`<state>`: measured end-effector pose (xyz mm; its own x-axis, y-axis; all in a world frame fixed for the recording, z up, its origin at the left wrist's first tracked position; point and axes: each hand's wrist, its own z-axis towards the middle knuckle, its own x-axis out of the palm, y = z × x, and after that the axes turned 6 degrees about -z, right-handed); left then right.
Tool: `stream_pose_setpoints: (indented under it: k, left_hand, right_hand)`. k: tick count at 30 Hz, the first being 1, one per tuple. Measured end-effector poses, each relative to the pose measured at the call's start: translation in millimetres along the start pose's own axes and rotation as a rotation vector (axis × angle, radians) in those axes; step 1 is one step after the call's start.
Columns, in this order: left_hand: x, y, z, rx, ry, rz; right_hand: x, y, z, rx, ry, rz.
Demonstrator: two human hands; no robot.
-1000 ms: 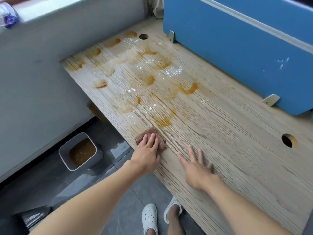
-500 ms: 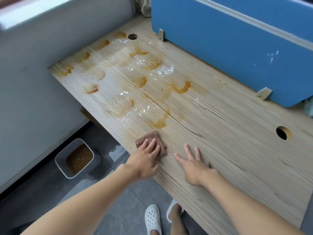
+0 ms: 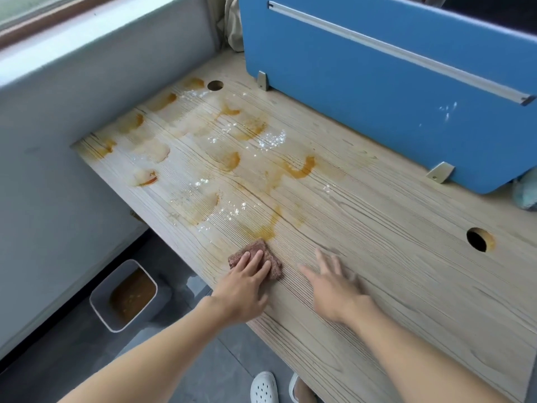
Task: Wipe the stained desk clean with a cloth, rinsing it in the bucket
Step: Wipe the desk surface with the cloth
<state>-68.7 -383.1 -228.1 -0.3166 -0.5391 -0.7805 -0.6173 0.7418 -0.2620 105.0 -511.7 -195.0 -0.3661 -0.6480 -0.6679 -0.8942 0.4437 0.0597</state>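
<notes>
The left hand (image 3: 244,286) presses flat-fingered on the cloth (image 3: 263,251) near the table's (image 3: 392,271) front edge, likely to push it into the stain (image 3: 266,228) at 12 o'clock; the right hand (image 3: 334,289), spread, seems to brace at 3 o'clock.

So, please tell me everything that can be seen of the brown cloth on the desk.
The cloth is a small, reddish-brown, coarse-looking pad, roughly square. It lies flat on the wooden desk near its front edge, right beside an orange stain. The left hand presses on it with straight fingers, covering its near part.
</notes>
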Motion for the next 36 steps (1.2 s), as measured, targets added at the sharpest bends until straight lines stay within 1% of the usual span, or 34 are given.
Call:
stream_pose_setpoints:
  k: [4,10,14,16,19,22,23,28,33,36]
  left_hand:
    - [-13,0,22,-0.051,-0.034,-0.068]
    - [-7,-6,7,0.014,0.026,0.026]
    - [-28,-2,34,-0.002,-0.004,-0.027]
    - [-33,-3,47,0.000,0.010,-0.024]
    - [-31,1,40,0.088,0.050,0.051]
    - [-35,20,36,0.256,0.094,0.248]
    - [-40,23,38,0.278,0.107,0.276]
    - [-55,13,55,0.220,0.103,0.230]
    - [-49,19,46,0.295,0.114,0.300]
    - [-55,22,56,0.275,0.104,0.248]
  right_hand:
    - [5,-5,11,0.021,0.070,0.009]
    - [4,-7,11,0.010,0.078,-0.034]
    - [0,-6,13,0.022,0.082,-0.029]
    - [-3,-1,13,0.050,0.062,0.004]
    - [-5,20,14,0.083,0.032,0.050]
    - [-1,42,14,0.115,0.097,0.072]
    - [1,46,15,0.124,0.117,0.070]
    - [-2,46,20,0.168,0.123,0.135]
    - [-8,45,19,0.162,0.136,0.182]
    - [-5,42,23,0.151,0.141,0.196]
